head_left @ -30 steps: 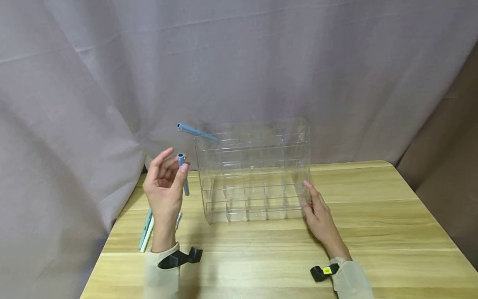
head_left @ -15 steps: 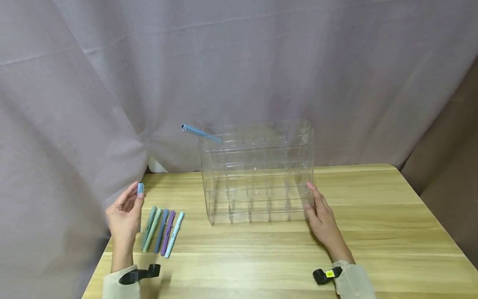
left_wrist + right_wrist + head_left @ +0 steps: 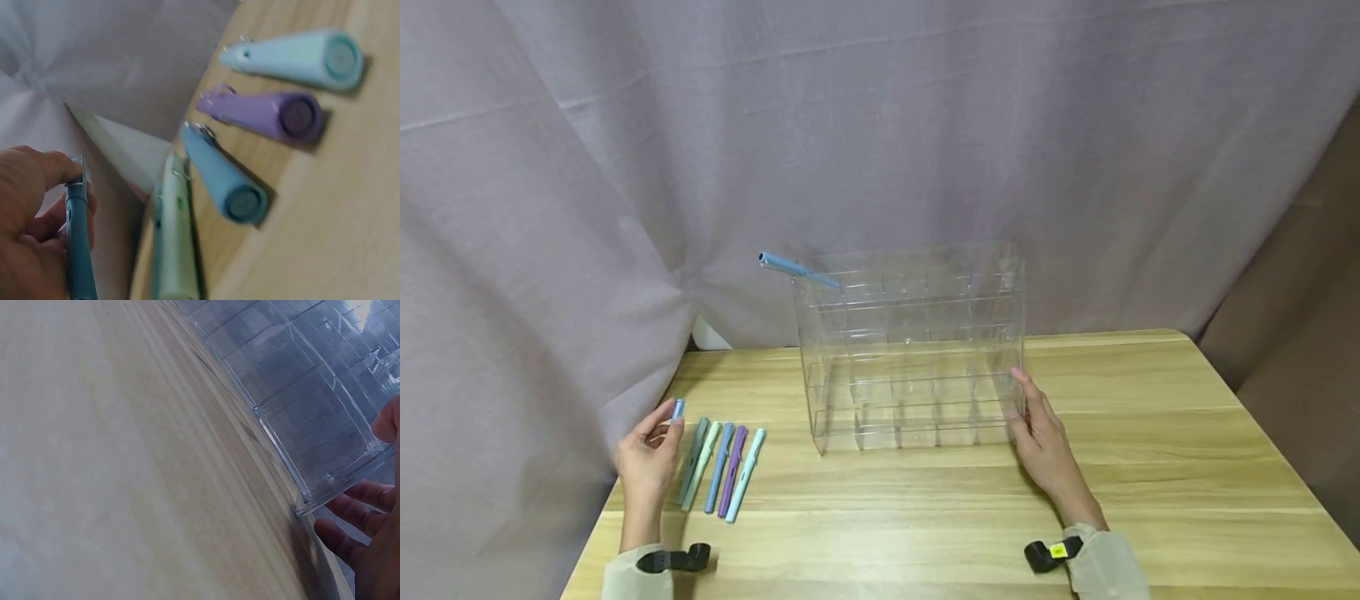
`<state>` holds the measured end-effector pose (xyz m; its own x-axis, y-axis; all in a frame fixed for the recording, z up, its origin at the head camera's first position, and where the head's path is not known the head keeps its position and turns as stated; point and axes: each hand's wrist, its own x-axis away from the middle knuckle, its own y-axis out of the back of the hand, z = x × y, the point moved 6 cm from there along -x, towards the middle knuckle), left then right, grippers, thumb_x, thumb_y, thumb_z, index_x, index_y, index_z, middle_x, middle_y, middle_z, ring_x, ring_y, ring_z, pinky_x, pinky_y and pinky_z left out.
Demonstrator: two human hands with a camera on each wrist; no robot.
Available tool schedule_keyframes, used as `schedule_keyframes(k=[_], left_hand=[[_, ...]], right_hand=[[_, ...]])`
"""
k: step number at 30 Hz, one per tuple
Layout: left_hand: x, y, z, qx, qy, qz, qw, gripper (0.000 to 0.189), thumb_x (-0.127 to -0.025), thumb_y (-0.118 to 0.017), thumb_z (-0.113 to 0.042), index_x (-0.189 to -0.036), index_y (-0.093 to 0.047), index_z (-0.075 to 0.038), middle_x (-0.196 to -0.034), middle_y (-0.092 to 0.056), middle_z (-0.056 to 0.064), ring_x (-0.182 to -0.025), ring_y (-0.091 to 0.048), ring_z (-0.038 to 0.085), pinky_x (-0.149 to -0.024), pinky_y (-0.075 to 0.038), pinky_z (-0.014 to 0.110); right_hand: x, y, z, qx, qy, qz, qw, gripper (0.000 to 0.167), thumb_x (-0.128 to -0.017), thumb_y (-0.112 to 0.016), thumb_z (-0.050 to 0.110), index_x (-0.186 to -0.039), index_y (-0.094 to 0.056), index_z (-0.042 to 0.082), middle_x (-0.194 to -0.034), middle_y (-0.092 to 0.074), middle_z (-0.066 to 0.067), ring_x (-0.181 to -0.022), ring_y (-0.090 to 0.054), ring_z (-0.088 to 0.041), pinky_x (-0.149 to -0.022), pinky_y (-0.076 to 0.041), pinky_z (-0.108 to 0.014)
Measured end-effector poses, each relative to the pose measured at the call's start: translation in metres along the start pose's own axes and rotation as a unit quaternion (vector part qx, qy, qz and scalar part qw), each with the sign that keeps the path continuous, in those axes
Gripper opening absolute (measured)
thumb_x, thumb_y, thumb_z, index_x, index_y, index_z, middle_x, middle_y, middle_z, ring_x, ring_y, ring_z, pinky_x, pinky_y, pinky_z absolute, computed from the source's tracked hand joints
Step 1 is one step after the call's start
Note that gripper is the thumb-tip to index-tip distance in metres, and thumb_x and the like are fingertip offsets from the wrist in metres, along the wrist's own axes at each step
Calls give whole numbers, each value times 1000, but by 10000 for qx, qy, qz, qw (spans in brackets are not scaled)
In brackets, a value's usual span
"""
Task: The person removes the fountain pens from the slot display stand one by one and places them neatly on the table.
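Note:
My left hand [image 3: 646, 460] pinches a blue pen [image 3: 77, 234] by its capped end, thumb on one side and fingers on the other, at the left of the table. Just right of that hand lies a row of capped pens: dark green, light green [image 3: 702, 467], blue [image 3: 718, 468], purple [image 3: 732, 472] and pale aqua [image 3: 746, 477]. A clear compartmented organizer [image 3: 910, 358] stands mid-table. At its lower right side, my right hand [image 3: 1047, 454] grips the wall, thumb in front and fingers behind. Another blue pen [image 3: 797, 270] leans out of the organizer's top left compartment.
The wooden table [image 3: 1150, 467] ends at a grey curtain [image 3: 880, 133] behind the organizer. A brown drape [image 3: 1300, 250] hangs at the right. Something white [image 3: 709, 335] pokes out below the curtain at the table's back left.
My left hand has moved left and down from beside the organizer to the row of pens, still pinching the blue pen. The right hand has stayed on the organizer.

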<state>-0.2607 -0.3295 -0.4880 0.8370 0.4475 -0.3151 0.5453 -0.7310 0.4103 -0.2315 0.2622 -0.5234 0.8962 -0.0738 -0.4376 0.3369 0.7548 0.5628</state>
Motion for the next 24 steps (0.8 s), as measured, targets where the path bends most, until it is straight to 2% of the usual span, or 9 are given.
schedule_keyframes(k=[3,6,9,13,17,21,24], left_hand=[[-3,-4,12,-304,133,84,9994,34,-100,-73,-7,-134,-75,-3,-122,-77,24,-74,-55,-19,-67,-47,1],[-5,-7,22,-612,236,184,9977,35,-99,-73,-10,-133,-75,-6,-123,-78,23,-70,-52,-19,-63,-44,6],[-6,-10,28,-904,252,237,9953,35,-97,-74,-10,-132,-77,-9,-121,-80,20,-69,-48,-22,-69,-38,7],[-8,-14,32,-1100,127,329,9933,33,-96,-75,-7,-130,-77,-6,-117,-80,22,-67,-46,-26,-71,-35,4],[-8,-16,34,-1154,7,392,9925,33,-95,-76,-5,-127,-78,-4,-114,-80,24,-67,-46,-25,-65,-37,2],[-6,-17,34,-1198,76,438,9918,33,-95,-76,-7,-128,-77,-5,-117,-80,23,-68,-46,-25,-72,-38,6],[-5,-18,34,-1203,157,473,9915,34,-96,-75,-8,-130,-77,-5,-119,-80,22,-68,-44,-26,-86,-40,19]], right_hand=[[0,1,0,-19,-34,-7,10000,74,-104,-53,2,-170,-30,25,-161,-48,-28,-142,-50,-55,-110,-42,-79],[1,1,0,-18,-48,-13,10000,74,-104,-54,1,-170,-30,25,-161,-48,-28,-144,-49,-56,-111,-41,-80],[1,1,0,-24,-40,-12,10000,74,-104,-54,1,-170,-29,25,-162,-48,-28,-144,-48,-56,-111,-41,-80],[2,0,1,-33,49,-63,10000,74,-103,-54,0,-170,-30,23,-162,-48,-27,-143,-50,-55,-109,-43,-79],[2,0,2,-12,89,-105,9999,74,-103,-54,-1,-169,-31,23,-161,-49,-26,-142,-50,-54,-108,-43,-79],[1,1,3,-18,90,-97,9999,74,-103,-54,0,-169,-31,24,-161,-49,-26,-142,-51,-54,-108,-43,-80],[1,1,2,-11,106,-87,9999,74,-103,-54,0,-169,-31,24,-160,-50,-27,-136,-55,-52,-106,-45,-79]])
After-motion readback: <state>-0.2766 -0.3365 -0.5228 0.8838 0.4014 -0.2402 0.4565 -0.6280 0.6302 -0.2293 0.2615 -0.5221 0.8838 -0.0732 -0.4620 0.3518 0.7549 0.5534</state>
